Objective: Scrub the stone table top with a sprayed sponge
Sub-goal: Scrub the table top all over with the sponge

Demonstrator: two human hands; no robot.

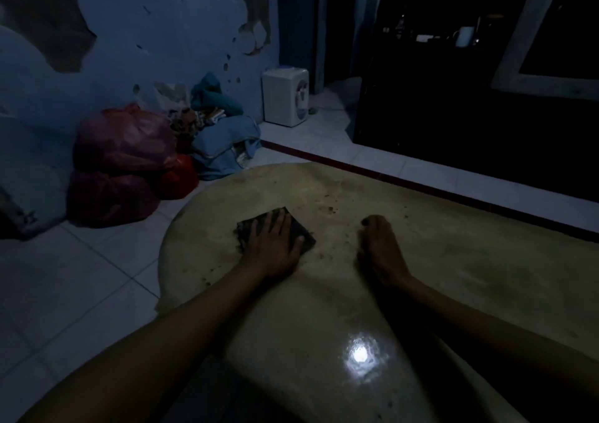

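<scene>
The beige stone table top (453, 260) fills the lower right of the head view, dimly lit, with dark crumbs and stains near its far rounded end. A dark square sponge (249, 226) lies flat on the stone near the left edge. My left hand (274, 244) presses down on it with fingers spread over its top. My right hand (381, 247) rests on the bare stone to the right of the sponge, edge-on, fingers close together, holding nothing that I can see. A bright light spot (359, 354) reflects off the wet-looking surface nearer to me.
Red plastic bags (120, 163) and a heap of blue cloth (223, 143) lie against the peeling blue wall at left. A small white water dispenser (285, 96) stands on the tiled floor behind. A dark cabinet (470, 114) stands at right.
</scene>
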